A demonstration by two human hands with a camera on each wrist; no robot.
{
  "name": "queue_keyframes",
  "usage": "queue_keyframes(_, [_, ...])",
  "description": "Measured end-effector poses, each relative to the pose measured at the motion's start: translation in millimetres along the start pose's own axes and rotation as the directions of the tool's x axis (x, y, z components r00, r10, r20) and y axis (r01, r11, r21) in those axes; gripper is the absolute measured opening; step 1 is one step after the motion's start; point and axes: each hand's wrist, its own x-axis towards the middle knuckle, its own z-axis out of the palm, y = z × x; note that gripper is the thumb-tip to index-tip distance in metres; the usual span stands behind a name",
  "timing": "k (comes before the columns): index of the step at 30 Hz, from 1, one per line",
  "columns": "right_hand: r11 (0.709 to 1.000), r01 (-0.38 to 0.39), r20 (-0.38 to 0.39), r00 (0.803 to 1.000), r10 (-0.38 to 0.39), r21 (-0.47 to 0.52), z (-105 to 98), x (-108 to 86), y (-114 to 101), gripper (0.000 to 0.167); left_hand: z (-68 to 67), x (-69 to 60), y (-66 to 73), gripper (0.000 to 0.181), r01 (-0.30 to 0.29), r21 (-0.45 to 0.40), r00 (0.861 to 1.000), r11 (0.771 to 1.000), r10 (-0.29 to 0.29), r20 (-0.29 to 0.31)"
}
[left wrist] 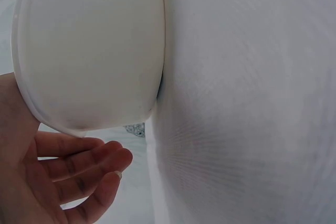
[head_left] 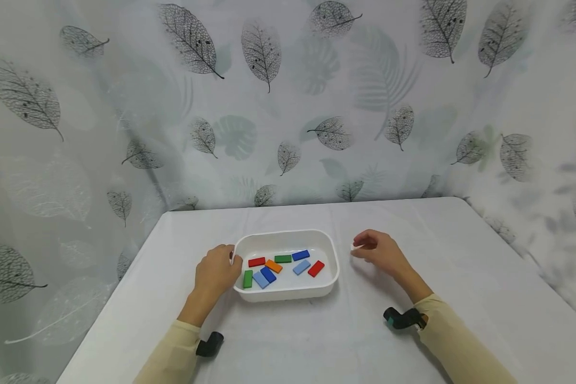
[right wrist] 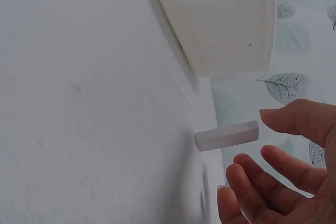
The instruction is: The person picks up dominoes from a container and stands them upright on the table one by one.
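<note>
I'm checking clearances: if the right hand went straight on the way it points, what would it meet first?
Probably the white block close by the right hand; the white tray lies beyond. Exact depth is unclear.

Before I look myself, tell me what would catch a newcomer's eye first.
Most likely the nine red, orange, green and blue blocks, scattered in the white tray on the white table. Next, perhaps, the white block standing on end right of the tray, close to the right hand.
</note>
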Motion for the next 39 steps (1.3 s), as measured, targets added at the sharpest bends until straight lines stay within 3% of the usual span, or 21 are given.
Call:
queue_keyframes(10, [0.992, 0.114, -0.064, 0.991, -0.117, -0.061, -1.8, -4.4, -24.7, 0.029, 1.0, -0.4, 0.4, 0.026, -0.010, -0.009, 1.000, 1.000, 0.010, -0.017])
queue_keyframes(16, [0.990, 0.136, -0.076, 0.987, -0.139, -0.048, 1.4, -4.2, -41.7, 0.030, 1.4, -0.9, 0.5, 0.025, -0.014, -0.008, 1.000, 1.000, 0.014, -0.024])
queue_keyframes(24, [0.987, 0.160, -0.046, 0.986, -0.161, -0.030, 11.0, -2.9, -60.2, 0.031, 0.5, -1.4, 1.7, 0.025, -0.013, -0.015, 1.000, 1.000, 0.013, -0.020])
queue_keyframes(30, [0.982, 0.188, 0.021, 0.982, -0.187, -0.022, 23.9, -0.9, -74.1, 0.030, 1.3, -1.7, 1.7, 0.025, -0.013, -0.016, 1.000, 1.000, 0.013, -0.014])
queue_keyframes(39, [0.967, 0.256, 0.086, 0.963, -0.254, -0.009, 41.3, 5.6, -90.7, 0.027, 0.1, -1.1, 3.2, 0.026, -0.002, -0.011, 1.000, 1.000, 0.002, -0.008])
